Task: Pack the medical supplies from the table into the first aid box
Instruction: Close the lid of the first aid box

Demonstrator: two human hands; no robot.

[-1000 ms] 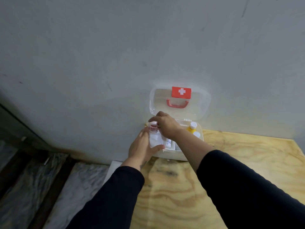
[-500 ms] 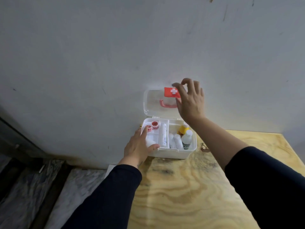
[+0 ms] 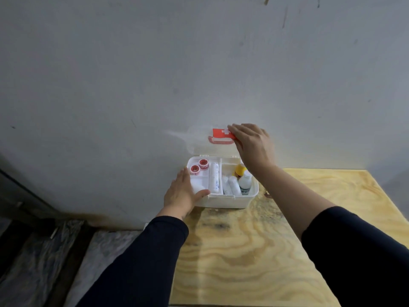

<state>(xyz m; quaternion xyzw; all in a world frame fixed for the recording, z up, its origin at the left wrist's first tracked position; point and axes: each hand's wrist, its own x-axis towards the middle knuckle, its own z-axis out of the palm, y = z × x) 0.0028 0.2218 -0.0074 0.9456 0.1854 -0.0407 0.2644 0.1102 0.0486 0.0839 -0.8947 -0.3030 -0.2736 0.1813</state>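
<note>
The white first aid box [image 3: 223, 201] stands open at the table's far left corner against the wall. Its clear lid [image 3: 200, 142], with a red cross label and red handle, is tipping forward and looks blurred. My right hand [image 3: 252, 145] grips the lid's top right edge. My left hand [image 3: 182, 191] lies flat against the box's left side, thumb on the front rim. Inside are two red-and-white tape rolls [image 3: 199, 166], a white tube [image 3: 215, 178], white gauze rolls [image 3: 231, 187], a yellow bottle [image 3: 239, 170] and a white bottle [image 3: 245, 182].
The plywood table [image 3: 254, 251] runs toward me from the grey wall [image 3: 155, 74]. A small brownish object [image 3: 267, 194] lies just right of the box, mostly hidden by my forearm. Left of the table is a drop to a marbled floor [image 3: 55, 262].
My right hand left the box's inside, rose to the upright lid and now pulls its top edge forward. My left hand stayed on the box's left side.
</note>
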